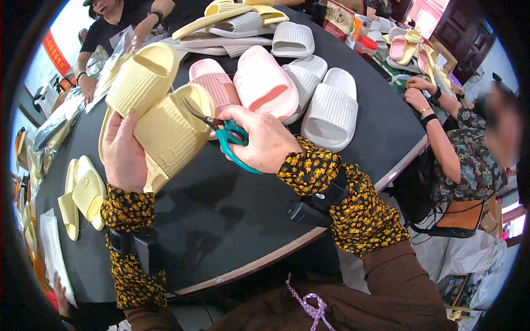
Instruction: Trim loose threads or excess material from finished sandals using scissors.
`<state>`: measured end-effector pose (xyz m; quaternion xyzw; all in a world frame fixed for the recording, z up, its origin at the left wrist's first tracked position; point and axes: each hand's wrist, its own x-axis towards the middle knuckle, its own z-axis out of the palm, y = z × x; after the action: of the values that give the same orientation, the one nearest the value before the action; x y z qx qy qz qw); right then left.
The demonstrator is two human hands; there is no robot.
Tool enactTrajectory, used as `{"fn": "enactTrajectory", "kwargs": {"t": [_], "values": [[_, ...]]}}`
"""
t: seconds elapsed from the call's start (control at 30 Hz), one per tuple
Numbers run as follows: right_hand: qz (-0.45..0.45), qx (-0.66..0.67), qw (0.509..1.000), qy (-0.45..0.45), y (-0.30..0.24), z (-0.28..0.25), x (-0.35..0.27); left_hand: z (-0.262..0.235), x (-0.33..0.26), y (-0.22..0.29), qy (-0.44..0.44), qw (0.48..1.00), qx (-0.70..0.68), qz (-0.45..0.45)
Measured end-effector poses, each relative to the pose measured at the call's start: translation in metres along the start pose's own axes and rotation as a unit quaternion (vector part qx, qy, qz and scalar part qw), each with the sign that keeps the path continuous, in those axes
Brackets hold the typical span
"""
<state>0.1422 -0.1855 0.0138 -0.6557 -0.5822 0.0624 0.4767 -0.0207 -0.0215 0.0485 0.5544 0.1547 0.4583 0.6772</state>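
Both forearms enter from lower edge, in floral black-and-yellow sleeves, dark strap-on device at each wrist. Left hand raised, back toward camera, fingers curled upward in grip, thumb out to right. Right hand level with it, just to right, closed in grip, knuckles up, thumb pointing left toward left hand.

Bright, even daylight comes from the upper left and upper right, soft shadows fall on the black table beneath the forearms, focus is sharp at centre, and fisheye bending with a dark vignette ring marks the rim.
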Motion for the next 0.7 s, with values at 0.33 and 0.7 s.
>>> {"fn": "enactTrajectory", "kwargs": {"t": [0.33,0.7], "values": [[0.019,-0.050,0.998,-0.044,-0.0048,0.0001,-0.0038,-0.0080,0.0052,0.0084,0.011,0.999,-0.048,0.017],[0.018,0.028,0.999,0.002,-0.0052,0.0010,-0.0008,-0.0024,0.0021,0.0014,-0.010,1.000,-0.023,-0.005]]}}
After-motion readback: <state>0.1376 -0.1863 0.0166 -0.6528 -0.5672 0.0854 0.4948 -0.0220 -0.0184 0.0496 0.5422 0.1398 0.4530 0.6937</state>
